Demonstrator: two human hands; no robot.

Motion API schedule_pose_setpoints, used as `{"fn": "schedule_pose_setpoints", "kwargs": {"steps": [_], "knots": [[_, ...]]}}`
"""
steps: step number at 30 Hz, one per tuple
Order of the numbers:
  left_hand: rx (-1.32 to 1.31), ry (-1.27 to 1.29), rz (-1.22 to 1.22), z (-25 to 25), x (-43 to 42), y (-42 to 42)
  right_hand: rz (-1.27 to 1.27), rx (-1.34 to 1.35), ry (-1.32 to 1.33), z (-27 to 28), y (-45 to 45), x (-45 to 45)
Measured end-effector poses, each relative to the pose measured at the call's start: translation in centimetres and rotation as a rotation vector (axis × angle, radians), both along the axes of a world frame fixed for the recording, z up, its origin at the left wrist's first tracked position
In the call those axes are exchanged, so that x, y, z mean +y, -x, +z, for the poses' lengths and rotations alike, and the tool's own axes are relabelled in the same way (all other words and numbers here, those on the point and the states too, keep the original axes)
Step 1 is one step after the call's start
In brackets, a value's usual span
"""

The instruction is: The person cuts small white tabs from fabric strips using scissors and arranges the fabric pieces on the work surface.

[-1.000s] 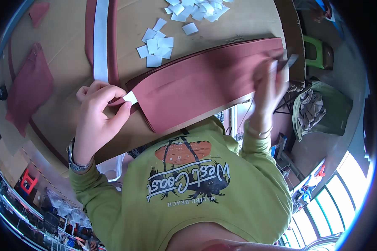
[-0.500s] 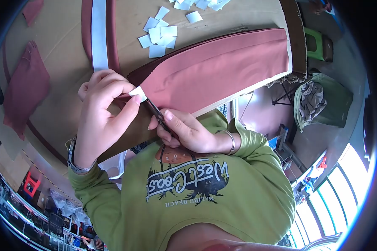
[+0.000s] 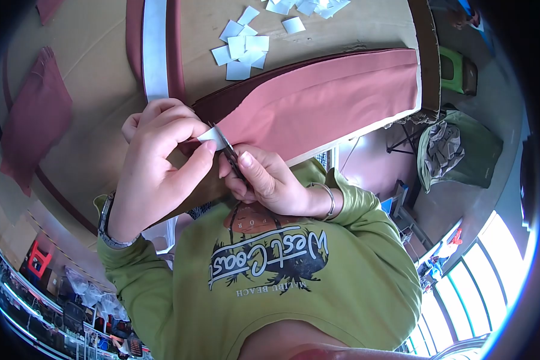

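Note:
My left hand (image 3: 162,156) is closed, pinching a small white square (image 3: 210,139) between thumb and fingers. A bit of dusty-pink fabric shows just behind the square, partly hidden by the fingers. In my right hand (image 3: 267,180) is a pair of small dark scissors (image 3: 230,155), fingers wrapped round the handles. Their blades point up and left, parted, at the right edge of the white square. Close by on the right lies a large folded dusty-pink fabric panel (image 3: 330,102). Beyond my left hand runs a pink strip with a pale band (image 3: 156,54) down its middle.
Several loose white squares (image 3: 246,51) lie on the brown table (image 3: 96,72) at the back. Another pink fabric piece (image 3: 39,120) is at the far left. Past the table's right edge stand a green stool (image 3: 453,71) and an olive fabric bin (image 3: 462,150).
Both hands appear slightly further right, as does the table scene. The scissors have moved up against the white square, with their blades now reaching across its edge.

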State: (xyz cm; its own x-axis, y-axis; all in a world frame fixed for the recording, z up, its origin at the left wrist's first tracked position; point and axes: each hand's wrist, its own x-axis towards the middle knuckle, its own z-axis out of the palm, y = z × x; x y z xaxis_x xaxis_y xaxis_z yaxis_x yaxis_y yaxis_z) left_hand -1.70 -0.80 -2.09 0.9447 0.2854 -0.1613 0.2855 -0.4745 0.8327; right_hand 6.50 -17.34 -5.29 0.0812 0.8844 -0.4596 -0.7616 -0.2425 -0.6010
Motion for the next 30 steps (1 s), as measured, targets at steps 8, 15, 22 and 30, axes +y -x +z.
{"fn": "schedule_pose_setpoints", "kwargs": {"steps": [8,15,22,30], "knots": [[-0.039,-0.07,-0.014,0.6,0.4,0.0,-0.054,-0.078,-0.06,0.1,-0.5,0.0],[-0.103,-0.001,-0.013,2.0,0.2,-1.9,-0.148,-0.5,-0.098,1.2,-3.5,1.4],[0.045,0.128,-0.011,1.7,1.5,-4.0,-0.381,-0.744,-0.049,1.6,-5.5,1.7],[-0.145,0.317,0.195,0.6,1.0,-4.4,-0.184,-0.171,-0.035,0.8,-4.9,0.9]]}}
